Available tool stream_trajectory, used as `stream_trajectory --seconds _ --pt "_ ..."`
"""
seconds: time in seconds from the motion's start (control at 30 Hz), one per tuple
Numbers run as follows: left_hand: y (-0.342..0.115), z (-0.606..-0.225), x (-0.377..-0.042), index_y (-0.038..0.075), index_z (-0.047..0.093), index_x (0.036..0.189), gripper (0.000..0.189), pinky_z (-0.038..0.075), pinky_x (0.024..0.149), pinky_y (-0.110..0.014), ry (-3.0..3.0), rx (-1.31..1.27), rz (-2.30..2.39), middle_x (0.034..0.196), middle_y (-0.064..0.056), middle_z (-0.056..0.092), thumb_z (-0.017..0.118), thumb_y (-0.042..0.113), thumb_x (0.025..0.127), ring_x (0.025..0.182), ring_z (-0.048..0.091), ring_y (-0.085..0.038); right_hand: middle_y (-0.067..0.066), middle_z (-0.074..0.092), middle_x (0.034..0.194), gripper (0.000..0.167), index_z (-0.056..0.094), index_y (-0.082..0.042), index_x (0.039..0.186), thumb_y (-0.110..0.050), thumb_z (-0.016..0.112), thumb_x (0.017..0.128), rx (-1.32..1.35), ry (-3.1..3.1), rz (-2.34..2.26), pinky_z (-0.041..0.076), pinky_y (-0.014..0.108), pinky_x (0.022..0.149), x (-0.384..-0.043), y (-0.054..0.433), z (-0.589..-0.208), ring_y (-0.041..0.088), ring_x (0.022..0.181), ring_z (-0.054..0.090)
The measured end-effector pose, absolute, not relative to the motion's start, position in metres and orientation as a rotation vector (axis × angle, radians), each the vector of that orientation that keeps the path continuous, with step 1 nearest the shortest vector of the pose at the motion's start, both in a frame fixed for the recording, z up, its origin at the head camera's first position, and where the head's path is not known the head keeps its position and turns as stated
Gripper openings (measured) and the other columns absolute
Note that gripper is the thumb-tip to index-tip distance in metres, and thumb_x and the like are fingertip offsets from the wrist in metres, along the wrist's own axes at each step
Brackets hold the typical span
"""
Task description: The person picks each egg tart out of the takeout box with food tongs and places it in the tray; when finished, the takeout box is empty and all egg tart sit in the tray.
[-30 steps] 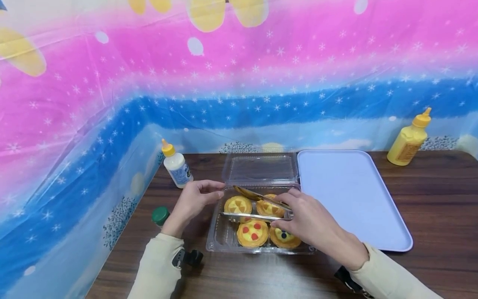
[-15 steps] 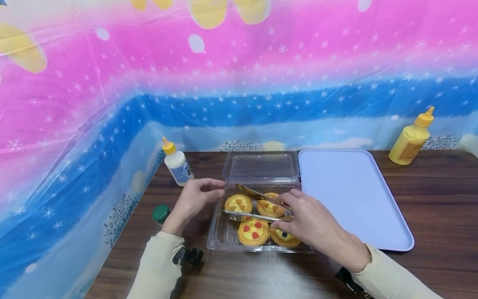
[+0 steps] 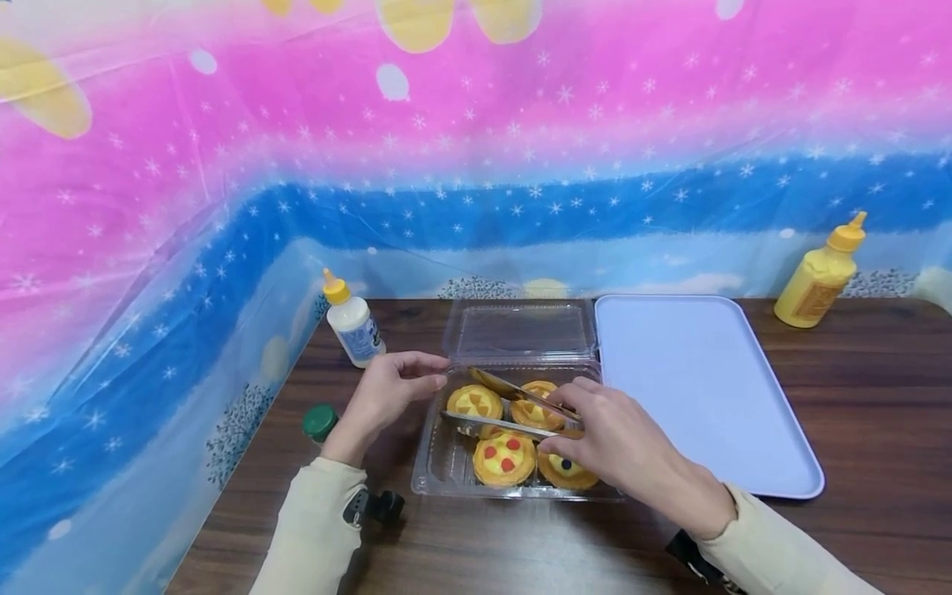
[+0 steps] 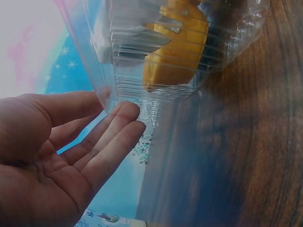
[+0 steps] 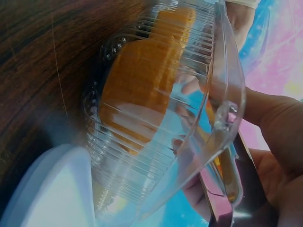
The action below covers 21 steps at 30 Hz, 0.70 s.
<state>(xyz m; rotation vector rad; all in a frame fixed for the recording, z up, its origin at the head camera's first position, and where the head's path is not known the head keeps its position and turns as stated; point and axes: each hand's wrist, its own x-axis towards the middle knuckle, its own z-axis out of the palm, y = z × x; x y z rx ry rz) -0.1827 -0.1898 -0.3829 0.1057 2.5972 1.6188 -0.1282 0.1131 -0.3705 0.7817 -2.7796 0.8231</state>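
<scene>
A clear plastic clamshell box [image 3: 449, 477] stands on the table with its lid [image 3: 524, 328] folded back, holding several egg tarts. My left hand [image 3: 387, 397] pinches the box's rim at the back left corner, thumb and fingertips on either side of it in the left wrist view. Metal tongs [image 3: 506, 425] are in my right hand [image 3: 625, 434], which grips them above the box's right side. Their spread arms reach left over the rear tarts, with the back left tart [image 3: 473, 402] between the tips. A red-dotted tart [image 3: 504, 460] lies in front; my fingers partly cover the front right tart [image 3: 563, 473].
Right of the box lies a pale lilac tray [image 3: 692, 388]. A white bottle with a yellow cap [image 3: 355, 330] stands at the back left, near a green cap [image 3: 320, 421]. A yellow squeeze bottle [image 3: 814, 285] is at the back right. Patterned cloth [image 3: 476, 165] hangs behind.
The front arm of the tongs has shifted slightly away from me, so the gap between the tips is narrower. The left hand keeps its place on the box rim.
</scene>
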Motion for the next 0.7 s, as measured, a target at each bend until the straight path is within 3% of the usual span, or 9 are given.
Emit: stream_trajectory --seconds 0.1,0.33,0.53,0.7 --pt "-0.1894 -0.3828 -0.1827 0.001 0.077 0.123 0.023 0.061 0.092 -0.045 2.595 0.111 1.627 0.115 -0.014 0.077 0.074 0.005 0.1 0.102 0.074 -0.027 0.005 0.072 0.101 0.041 0.076 -0.004 0.112 -0.023 0.095 0.081 0.791 -2.763 0.849 0.053 0.03 0.063 -0.129 0.1137 -0.3721 0.007 0.068 0.056" --pt "-0.1894 -0.3827 -0.1839 0.002 0.077 0.123 0.024 0.061 0.093 -0.044 2.593 0.106 1.62 0.115 -0.014 0.077 0.074 0.006 0.1 0.102 0.074 -0.028 0.006 0.073 0.107 0.046 0.076 -0.004 0.116 -0.025 0.095 0.08 0.769 -2.774 0.843 0.061 0.042 0.078 -0.1285 0.1146 -0.3696 0.023 0.088 0.07" --pt "-0.1898 -0.3843 -0.185 0.002 0.077 0.122 0.023 0.062 0.091 -0.043 2.597 0.124 1.625 0.114 -0.013 0.077 0.074 0.005 0.1 0.101 0.074 -0.027 0.005 0.072 0.106 0.048 0.075 -0.005 0.117 -0.029 0.095 0.081 0.736 -2.824 0.836 0.06 0.041 0.073 -0.1258 0.1148 -0.365 0.016 0.079 0.066" --pt "-0.1905 -0.3857 -0.1846 0.0 0.077 0.122 0.023 0.062 0.09 -0.045 2.603 0.14 1.633 0.112 -0.015 0.077 0.074 0.005 0.1 0.1 0.075 -0.028 0.005 0.072 0.104 0.047 0.075 -0.003 0.116 -0.028 0.095 0.081 0.758 -2.816 0.825 0.059 0.04 0.073 -0.1262 0.114 -0.368 0.02 0.083 0.068"
